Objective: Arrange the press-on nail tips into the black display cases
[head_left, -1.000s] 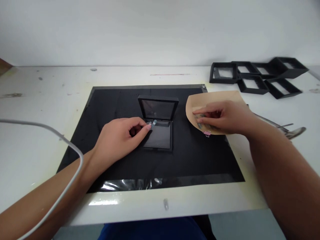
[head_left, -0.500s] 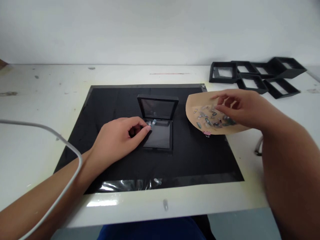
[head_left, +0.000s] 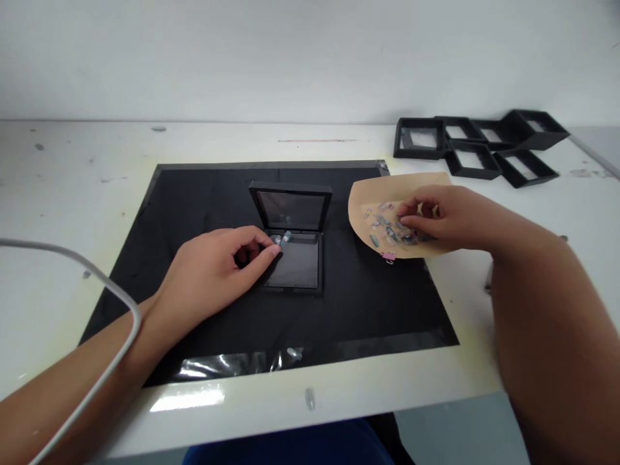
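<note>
Our white table (head_left: 368, 381) has a black mat (head_left: 368, 303). Tan paper (head_left: 361, 194) sits on its right edge. Our right hand (head_left: 448, 210) curls over shiny bits (head_left: 390, 229) there; we can't tell if it grabs any. Our left hand (head_left: 216, 268), at the open black box (head_left: 295, 268), pinches little blue pieces (head_left: 285, 237).

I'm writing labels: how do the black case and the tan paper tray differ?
The black case is straight-sided; the tan paper tray has curved edges. The case has a raised lid; the tray shows none. The tray holds many small pieces; the case has a couple in view, by the left hand. Both rest at least partly on the black mat.
</note>
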